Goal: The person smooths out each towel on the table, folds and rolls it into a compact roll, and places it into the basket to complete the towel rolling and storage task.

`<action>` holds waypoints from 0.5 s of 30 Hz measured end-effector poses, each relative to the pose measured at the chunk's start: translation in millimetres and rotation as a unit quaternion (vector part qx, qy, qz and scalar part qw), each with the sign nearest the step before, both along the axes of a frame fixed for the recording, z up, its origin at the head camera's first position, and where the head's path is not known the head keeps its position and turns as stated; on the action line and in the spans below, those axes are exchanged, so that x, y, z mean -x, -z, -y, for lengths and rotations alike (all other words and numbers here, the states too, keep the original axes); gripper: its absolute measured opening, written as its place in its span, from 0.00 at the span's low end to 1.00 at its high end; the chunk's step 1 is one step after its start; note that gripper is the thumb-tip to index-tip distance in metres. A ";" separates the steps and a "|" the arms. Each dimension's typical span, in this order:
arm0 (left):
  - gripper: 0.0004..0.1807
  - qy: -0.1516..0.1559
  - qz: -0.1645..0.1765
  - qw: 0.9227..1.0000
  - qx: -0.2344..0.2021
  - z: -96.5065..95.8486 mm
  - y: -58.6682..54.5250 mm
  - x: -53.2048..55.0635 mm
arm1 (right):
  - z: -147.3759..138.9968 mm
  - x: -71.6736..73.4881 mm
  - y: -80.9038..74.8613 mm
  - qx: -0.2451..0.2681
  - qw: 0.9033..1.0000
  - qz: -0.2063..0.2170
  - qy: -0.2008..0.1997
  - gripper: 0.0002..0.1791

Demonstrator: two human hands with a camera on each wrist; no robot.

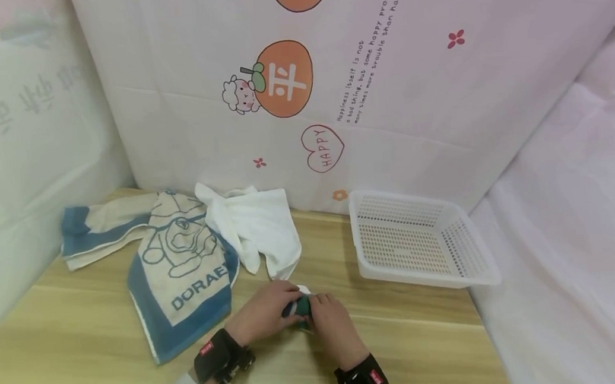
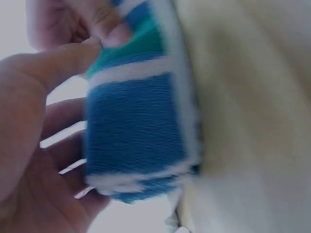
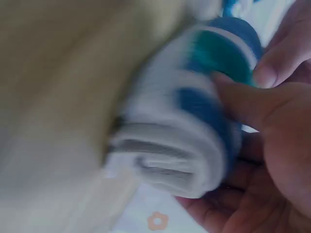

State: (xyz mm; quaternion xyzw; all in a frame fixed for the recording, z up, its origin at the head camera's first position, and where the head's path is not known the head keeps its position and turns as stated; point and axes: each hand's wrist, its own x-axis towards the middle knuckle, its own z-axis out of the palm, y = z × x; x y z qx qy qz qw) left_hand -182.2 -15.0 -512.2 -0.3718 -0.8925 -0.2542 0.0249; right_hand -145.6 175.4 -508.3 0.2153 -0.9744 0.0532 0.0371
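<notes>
Both hands hold a small rolled-up striped cloth (image 1: 303,305) of blue, green and white, low over the wooden table. In the left wrist view, the left hand (image 1: 264,311) has its thumb on the near side of the cloth (image 2: 133,116) and its fingers behind. The right hand (image 1: 337,324) grips the other end; its thumb presses on the green and blue stripes in the right wrist view. White layers show wound in a spiral at that end of the cloth (image 3: 165,87). The thumbs of the two hands lie close together.
A blue and cream towel (image 1: 184,272) with a cartoon figure lies spread at the left. Beside it is a crumpled white cloth (image 1: 264,225). A white plastic basket (image 1: 415,278) stands at the back right. Printed white sheets (image 1: 200,116) hang around the wooden table (image 1: 425,338).
</notes>
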 end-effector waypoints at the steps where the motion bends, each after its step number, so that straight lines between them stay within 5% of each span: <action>1: 0.24 -0.002 -0.003 1.000 0.006 0.6 0.3 -1.7 | 0.1 0.7 1.3 0.007 1.000 0.003 0.002 0.19; 6: 0.28 -0.008 0.017 1.000 0.017 5.9 3.4 -3.8 | -0.3 0.8 2.1 0.055 0.998 0.043 -0.007 0.18; 12: 0.15 0.030 0.062 0.998 0.014 14.3 -3.7 3.1 | -1.3 -2.1 -7.4 0.110 0.986 0.121 -0.022 0.17; 15: 0.14 0.032 0.058 0.998 0.022 14.1 -5.6 1.4 | 0.5 -3.6 -12.2 0.106 0.987 0.123 -0.014 0.21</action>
